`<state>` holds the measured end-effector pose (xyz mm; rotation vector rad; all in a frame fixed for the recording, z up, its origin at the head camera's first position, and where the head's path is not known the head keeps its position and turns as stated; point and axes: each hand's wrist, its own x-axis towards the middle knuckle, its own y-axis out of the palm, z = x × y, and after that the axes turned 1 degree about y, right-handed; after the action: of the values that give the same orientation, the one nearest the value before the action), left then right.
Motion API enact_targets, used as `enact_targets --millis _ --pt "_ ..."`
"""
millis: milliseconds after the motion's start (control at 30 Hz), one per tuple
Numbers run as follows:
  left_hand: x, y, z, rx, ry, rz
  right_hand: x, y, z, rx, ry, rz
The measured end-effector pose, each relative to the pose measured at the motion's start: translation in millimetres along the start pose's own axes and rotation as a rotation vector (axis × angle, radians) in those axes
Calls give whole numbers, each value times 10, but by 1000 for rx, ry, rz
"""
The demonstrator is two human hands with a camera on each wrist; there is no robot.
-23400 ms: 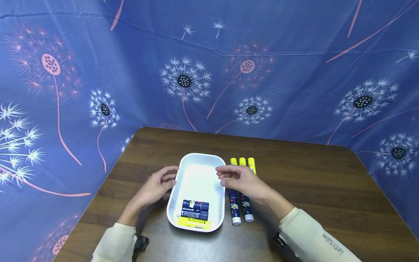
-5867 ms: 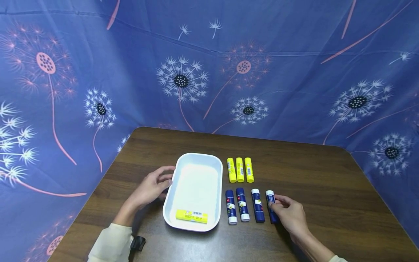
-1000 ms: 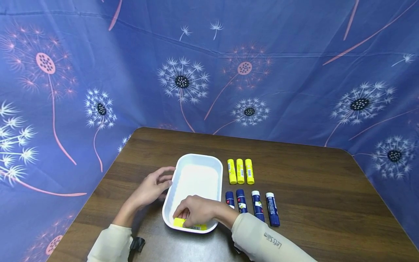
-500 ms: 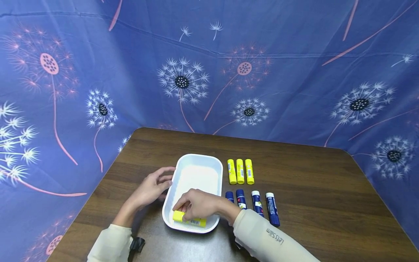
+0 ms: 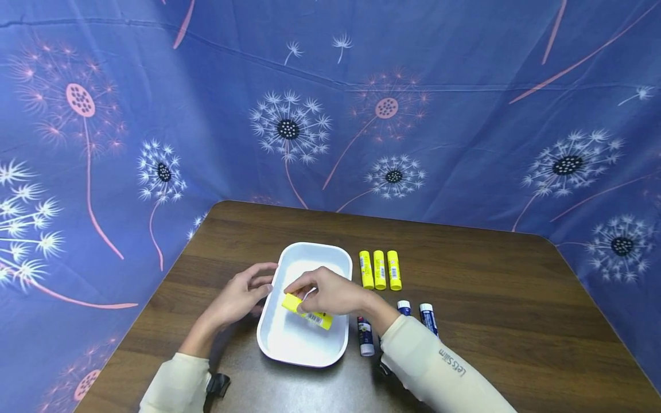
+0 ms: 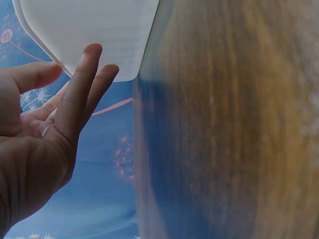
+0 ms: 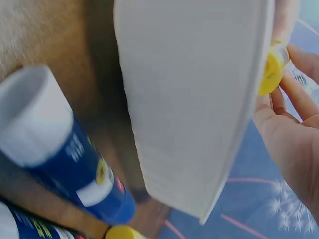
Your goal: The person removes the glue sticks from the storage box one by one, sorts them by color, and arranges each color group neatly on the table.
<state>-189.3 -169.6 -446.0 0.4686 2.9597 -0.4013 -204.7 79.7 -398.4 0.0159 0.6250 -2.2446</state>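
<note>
My right hand (image 5: 330,293) pinches a yellow glue stick (image 5: 319,319) between thumb and fingers, tilted, above the white tray (image 5: 302,360). One end of that glue stick (image 7: 271,74) shows past the tray's rim in the right wrist view. At the tray's left side is my left hand (image 5: 237,298), its fingertips touching the rim and outer wall. In the left wrist view the left hand (image 6: 55,114) has its fingers extended against the tray wall (image 6: 99,30). No other glue stick is visible inside the tray.
Three yellow glue sticks (image 5: 379,269) lie in a row right of the tray. Nearer, blue glue sticks (image 5: 365,337) with white ends lie partly hidden under my right forearm. A patterned blue cloth (image 5: 330,115) hangs behind the wooden table (image 5: 490,287).
Two blue glue sticks moved from the tray to the table's right side earlier. Just now my right hand has raised the yellow glue stick off the tray's near end. The left hand stays put.
</note>
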Motion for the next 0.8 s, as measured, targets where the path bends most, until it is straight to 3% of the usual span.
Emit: enact_targets --millis 333,567,800 --pt "11 -11 1 -22 3 8 -126 -387 -21 121 84 -181" --pt "16 -4 20 -33 -10 -3 -233 -601 -206 203 165 -335" --pt "27 3 32 -34 -9 -3 -329 -760 -415 271 197 -403"
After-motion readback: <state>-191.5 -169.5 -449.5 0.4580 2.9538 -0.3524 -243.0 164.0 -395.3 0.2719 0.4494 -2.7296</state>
